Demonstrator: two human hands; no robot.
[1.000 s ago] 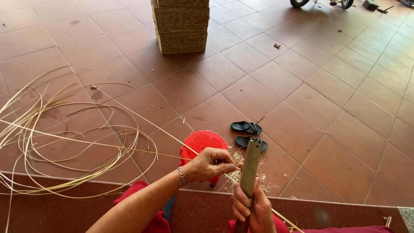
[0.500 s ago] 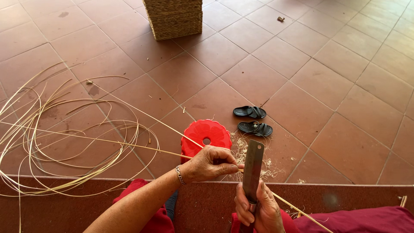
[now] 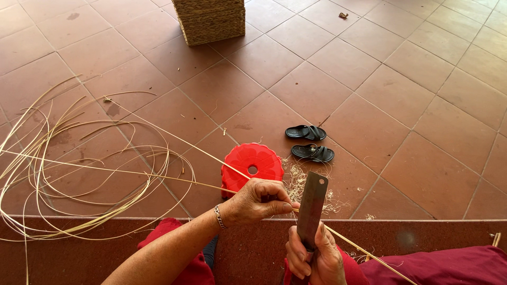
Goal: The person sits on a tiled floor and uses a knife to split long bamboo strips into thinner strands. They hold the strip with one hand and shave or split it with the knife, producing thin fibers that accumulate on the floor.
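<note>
left hand (image 3: 257,201): from my feed, grip pinched tight on a thin cane strip (image 3: 158,177), right by the blade
right hand (image 3: 311,258): grip clenched round the handle of a flat cleaver-type knife (image 3: 311,208), blade pointing up
strip: runs across my view from the loose coils (image 3: 63,169) on the tiled floor, past the knife, down to bottom right
nearby: red plastic stool (image 3: 252,166), black sandals (image 3: 310,142), woven basket (image 3: 210,20)

Left hand (image 3: 259,200) pinched closed, right hand (image 3: 314,258) fisted, close together
</note>
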